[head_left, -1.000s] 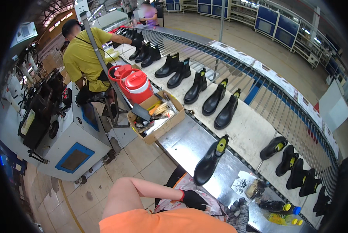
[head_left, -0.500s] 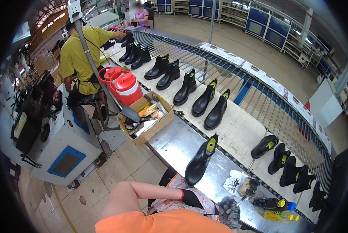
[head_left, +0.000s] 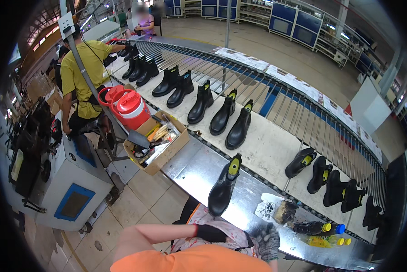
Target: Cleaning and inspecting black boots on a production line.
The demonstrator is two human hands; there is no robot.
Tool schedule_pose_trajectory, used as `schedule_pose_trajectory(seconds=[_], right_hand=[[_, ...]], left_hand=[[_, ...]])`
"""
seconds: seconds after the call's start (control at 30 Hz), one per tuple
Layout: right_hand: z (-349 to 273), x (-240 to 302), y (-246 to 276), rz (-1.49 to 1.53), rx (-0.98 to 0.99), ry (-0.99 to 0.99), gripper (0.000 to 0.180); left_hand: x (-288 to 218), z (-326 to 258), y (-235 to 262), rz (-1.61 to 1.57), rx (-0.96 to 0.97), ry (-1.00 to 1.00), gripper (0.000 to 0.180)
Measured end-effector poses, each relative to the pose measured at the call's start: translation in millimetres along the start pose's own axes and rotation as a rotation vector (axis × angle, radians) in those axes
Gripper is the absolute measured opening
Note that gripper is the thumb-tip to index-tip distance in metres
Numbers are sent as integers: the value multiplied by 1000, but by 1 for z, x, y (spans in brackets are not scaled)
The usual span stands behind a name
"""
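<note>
A black ankle boot (head_left: 222, 192) with a yellow-green lining stands upright on the metal tabletop (head_left: 185, 161) in front of me. My left hand (head_left: 212, 233), in a black glove, lies against my flowered apron (head_left: 234, 230), nearest to the boot; its fingers are hidden. At the table's front edge is my right hand (head_left: 268, 243) in a grey knit glove, smeared by motion, so its grip does not show. Beyond it lie a stained white sheet (head_left: 265, 205) and a dirty tan block (head_left: 285, 212), perhaps a sponge. Beside them lie a dark bottle (head_left: 308, 226) and yellow bottles (head_left: 321, 241).
Several black boots (head_left: 239, 129) line the pale board beside a roller conveyor (head_left: 299, 113). A cardboard box (head_left: 160, 145) of tools and red-and-white jugs (head_left: 132, 109) stand left. A person in yellow (head_left: 88, 68) works farther up the line, near a white machine (head_left: 76, 177).
My left hand has drawn back leftward over the apron. The right hand has shifted slightly; a thin light piece beside it no longer shows. The whole view has turned a little to the right.
</note>
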State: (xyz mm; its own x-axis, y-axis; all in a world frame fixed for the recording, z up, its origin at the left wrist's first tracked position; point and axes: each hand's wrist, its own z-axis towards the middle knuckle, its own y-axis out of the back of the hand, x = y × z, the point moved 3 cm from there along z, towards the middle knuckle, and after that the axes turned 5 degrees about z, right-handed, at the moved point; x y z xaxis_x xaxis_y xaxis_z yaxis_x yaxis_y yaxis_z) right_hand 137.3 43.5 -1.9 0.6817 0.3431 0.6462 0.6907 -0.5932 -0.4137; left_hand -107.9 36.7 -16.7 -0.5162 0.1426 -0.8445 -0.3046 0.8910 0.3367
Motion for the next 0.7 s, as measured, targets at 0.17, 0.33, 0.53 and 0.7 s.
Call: schedule_pose_trajectory(seconds=[0.17,0.33,0.53,0.7], right_hand=[[-12,-3,4,-143,-88,118,12],[8,19,-14,-277,-96,447,47],[8,16,-17,-370,-75,362,63],[-33,-1,-7,-243,39,229,64]], left_hand=[[-47,-71,56,-696,215,-96,48],[-44,-62,190,-555,-724,-469,21],[25,30,266,-578,-1045,-388,57],[64,78,257,-731,-686,-256,66]])
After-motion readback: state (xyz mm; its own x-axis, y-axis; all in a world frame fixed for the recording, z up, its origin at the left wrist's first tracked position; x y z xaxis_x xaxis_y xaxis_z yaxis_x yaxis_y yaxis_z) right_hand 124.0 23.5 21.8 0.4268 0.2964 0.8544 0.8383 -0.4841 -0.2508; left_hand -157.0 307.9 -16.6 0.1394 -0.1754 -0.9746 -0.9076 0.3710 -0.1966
